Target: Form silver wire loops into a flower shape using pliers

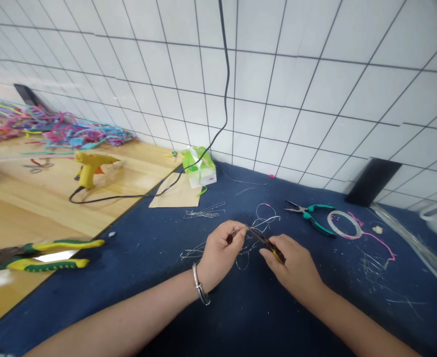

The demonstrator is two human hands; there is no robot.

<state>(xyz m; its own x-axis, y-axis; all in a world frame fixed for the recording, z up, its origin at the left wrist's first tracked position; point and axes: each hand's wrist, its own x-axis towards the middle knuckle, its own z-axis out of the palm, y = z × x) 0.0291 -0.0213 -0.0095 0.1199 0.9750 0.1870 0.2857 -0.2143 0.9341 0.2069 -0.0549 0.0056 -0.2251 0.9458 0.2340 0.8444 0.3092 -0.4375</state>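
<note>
Near the middle of the dark blue cloth, my left hand [223, 250] is closed in a pinch on a thin metal wire [236, 229]. A silver bangle circles that wrist. My right hand [296, 263] is wrapped round needle-nose pliers [261, 238] with dark jaws and a bit of yellow handle showing. The jaw tips meet the wire at my left fingertips; whether they clamp it I cannot tell. Loops of wire [266, 214] lie just beyond the hands, and more bent wires stick out beneath them, partly hidden by my left hand.
Bent wires [205, 212] lie beyond my left hand. Teal-handled pliers [311, 213] and a white ring [344, 224] with pink cord are at right. Leftward are large yellow-green pliers [43, 254], a yellow glue gun [90, 168] with its black cord, and a tissue pack [199, 168].
</note>
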